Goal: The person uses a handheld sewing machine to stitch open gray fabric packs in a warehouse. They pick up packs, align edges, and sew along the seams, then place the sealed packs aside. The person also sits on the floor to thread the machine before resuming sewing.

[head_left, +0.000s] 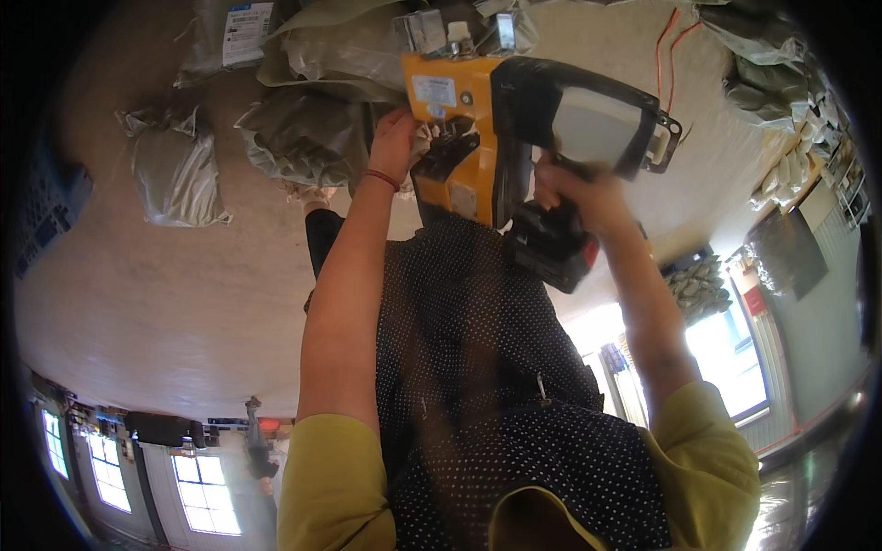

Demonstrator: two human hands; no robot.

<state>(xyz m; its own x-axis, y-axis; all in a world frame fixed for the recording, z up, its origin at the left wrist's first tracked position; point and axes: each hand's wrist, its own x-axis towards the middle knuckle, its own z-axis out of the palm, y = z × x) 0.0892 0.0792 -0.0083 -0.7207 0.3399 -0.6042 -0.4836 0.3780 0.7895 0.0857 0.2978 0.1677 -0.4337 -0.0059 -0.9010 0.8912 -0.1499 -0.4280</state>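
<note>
A yellow-and-black battery power tool (470, 179) is held over my lap, above the dark dotted apron (441, 340). My right hand (574, 184) wraps round its black grip, over a black battery (542, 253). My left hand (397, 145) is closed at the tool's left side, beside a small pale piece that I cannot make out; what its fingertips grip is hidden. A crumpled grey-green plastic package (308, 138) lies just left of that hand. Metal pieces (423, 34) show beyond the tool's far end.
Stuffed plastic packages (175, 170) lie on the pale floor (156, 303) to the left, at the far side and at the right (763, 78). Red cords (663, 64) run at the upper right. A person (259, 455) is in the background at lower left, near windows.
</note>
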